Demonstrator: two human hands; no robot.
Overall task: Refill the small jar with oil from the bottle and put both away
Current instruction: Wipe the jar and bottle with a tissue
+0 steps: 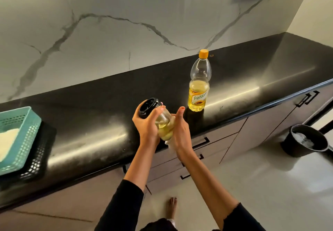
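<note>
Obs.: left hand (146, 126) holds the small jar (163, 124) in the air over the front edge of the counter (90, 104), tilted with the black lid (147, 107) toward 10 o'clock. The fingers are curled round the glass just below the lid. The lid is on, and yellow oil shows through the glass.

Right hand (180, 133) is against the jar's 3 o'clock side with a white cloth (169, 145) trapped between palm and glass. One digit points straight up; the others are hidden behind the jar, so I cannot tell how they lie.

Bottle (199, 86) stands upright on the counter at 1 o'clock from the jar, near but not touching either hand. Its orange cap (204, 53) is on, and oil fills only the lower part.

Also present: a teal basket (23, 135) at 9 o'clock on the counter, and a black bucket (304, 140) on the floor at 3 o'clock.

Assessment: with both containers closed and oil in the jar, the refill looks done. The step in hand reads as wiping the outside of the jar. Left to do: store the jar and the bottle. Neither is put away yet, and the pictures do not show where they belong.
</note>
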